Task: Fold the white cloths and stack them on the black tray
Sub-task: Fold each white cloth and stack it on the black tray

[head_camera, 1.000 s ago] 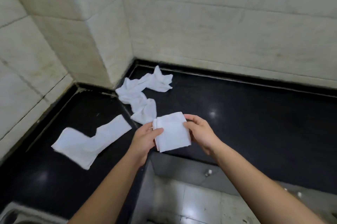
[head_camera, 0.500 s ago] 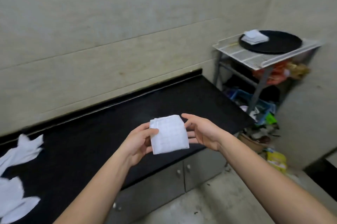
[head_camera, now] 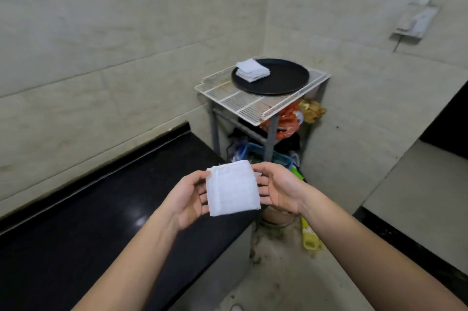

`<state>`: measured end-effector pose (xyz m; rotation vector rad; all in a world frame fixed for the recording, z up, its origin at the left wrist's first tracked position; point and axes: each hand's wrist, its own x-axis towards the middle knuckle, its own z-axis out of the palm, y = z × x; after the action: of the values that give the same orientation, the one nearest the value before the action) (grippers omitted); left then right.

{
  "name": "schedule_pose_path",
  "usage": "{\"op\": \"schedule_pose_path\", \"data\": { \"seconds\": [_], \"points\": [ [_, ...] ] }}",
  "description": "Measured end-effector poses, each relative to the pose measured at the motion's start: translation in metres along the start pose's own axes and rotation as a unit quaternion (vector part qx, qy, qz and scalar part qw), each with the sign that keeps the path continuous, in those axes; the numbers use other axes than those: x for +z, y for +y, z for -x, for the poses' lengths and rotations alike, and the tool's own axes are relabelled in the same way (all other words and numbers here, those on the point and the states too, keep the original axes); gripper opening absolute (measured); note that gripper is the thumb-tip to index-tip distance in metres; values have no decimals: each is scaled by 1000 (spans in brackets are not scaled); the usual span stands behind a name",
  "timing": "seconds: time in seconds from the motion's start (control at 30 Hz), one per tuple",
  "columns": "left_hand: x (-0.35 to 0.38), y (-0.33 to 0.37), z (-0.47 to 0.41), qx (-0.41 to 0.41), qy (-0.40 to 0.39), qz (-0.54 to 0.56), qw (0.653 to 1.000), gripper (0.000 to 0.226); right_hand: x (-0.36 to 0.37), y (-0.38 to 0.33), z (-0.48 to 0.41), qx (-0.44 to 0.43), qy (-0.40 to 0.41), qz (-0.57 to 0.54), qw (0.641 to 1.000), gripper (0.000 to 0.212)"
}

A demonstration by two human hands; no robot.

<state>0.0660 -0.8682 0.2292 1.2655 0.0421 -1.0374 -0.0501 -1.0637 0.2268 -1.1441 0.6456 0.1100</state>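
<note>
Hidden behind folded white cloth [head_camera: 233,189]: our finger ends. Clutter [head_camera: 286,124] under wire rack [head_camera: 238,103]: indistinct. Our left hand [head_camera: 188,196] and right hand [head_camera: 281,190] pinch cloth's side edges, mid-air; black tray [head_camera: 286,80], well apart, bears folded stack [head_camera: 252,70].

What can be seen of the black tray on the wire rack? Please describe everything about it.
The black tray is round and shallow, with a low raised rim and a matte dark surface, perhaps plastic or metal. It lies flat on the white wire rack, which stands in the corner of the room. A stack of folded white cloths sits on its left rear part, and the rest of its surface is bare. Nothing else touches it.
</note>
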Motion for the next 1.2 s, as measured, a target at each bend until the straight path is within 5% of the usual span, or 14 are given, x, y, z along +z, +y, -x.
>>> {"op": "schedule_pose_path", "data": {
  "seconds": [0.37,0.8,1.2],
  "points": [
    [122,121,-142,45,-67,-52,995,37,-107,-166,-74,-66,11,42,997,36],
    [223,229,-325,117,128,-29,984,29,-210,-342,-278,-75,-61,103,990,36],
    [211,296,-462,147,245,26,958,19,-206,-406,-438,-93,-47,166,981,26]
  ]
}}
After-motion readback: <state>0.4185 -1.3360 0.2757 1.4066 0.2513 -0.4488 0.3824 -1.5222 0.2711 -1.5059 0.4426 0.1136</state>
